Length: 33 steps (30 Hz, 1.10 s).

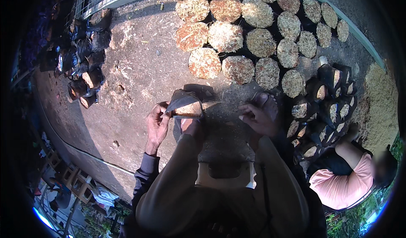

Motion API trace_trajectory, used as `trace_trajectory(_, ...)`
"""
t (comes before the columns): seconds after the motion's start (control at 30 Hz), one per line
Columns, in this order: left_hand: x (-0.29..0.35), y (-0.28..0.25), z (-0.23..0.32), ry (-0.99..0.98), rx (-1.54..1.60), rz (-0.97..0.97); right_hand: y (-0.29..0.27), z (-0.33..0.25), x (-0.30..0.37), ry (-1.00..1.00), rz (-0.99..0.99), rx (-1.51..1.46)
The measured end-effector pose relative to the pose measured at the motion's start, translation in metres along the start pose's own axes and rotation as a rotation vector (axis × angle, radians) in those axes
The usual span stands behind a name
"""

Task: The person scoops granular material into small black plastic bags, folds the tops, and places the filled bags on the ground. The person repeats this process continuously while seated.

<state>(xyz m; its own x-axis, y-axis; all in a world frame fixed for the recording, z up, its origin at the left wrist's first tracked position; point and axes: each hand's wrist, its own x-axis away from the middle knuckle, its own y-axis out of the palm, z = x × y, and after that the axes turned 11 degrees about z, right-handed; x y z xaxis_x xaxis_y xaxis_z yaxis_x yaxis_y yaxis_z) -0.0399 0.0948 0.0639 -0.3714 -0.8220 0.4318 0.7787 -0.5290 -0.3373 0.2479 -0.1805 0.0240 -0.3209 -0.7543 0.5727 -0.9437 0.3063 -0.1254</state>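
Note:
My left hand point(157, 123) is closed on the near-left rim of a black plastic grow bag point(182, 96), fingers and thumb pinching the film. The bag stands on the ground by my left foot. Light brown, crumbly fill point(188, 110) shows in its mouth, and its far side rises as a loose flap. Over by my right foot point(268, 104), my right hand point(257, 119) is in shadow, fingers slightly bent and apart, with nothing visible in them. A gap of bare ground lies between it and the bag.
Rows of filled bags topped with shavings point(225, 36) stand ahead. Open black bags point(325, 94) crowd the right, near a crouching person in a pink top point(342, 183) and a sawdust pile point(379, 107). More bags point(91, 54) sit at left. A pale stool point(224, 183) is beneath me.

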Motion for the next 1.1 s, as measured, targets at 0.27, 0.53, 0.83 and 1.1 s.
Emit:
trace_trajectory(0.27,-0.005,0.137,0.025,0.329,-0.162,-0.496,-0.022,0.021,0.011,0.112,0.134,-0.037)
trace_trajectory(0.53,-0.012,0.17,0.023,0.386,-0.298,-0.353,-0.023,0.008,0.016,0.007,0.327,0.13)
trace_trajectory(0.83,0.003,0.171,0.039,0.374,-0.393,-0.315,-0.012,-0.04,0.019,-0.172,0.363,0.774)
trace_trajectory(1.1,0.004,0.174,0.044,0.312,-0.417,-0.302,-0.018,-0.054,0.012,-0.17,0.243,0.789)
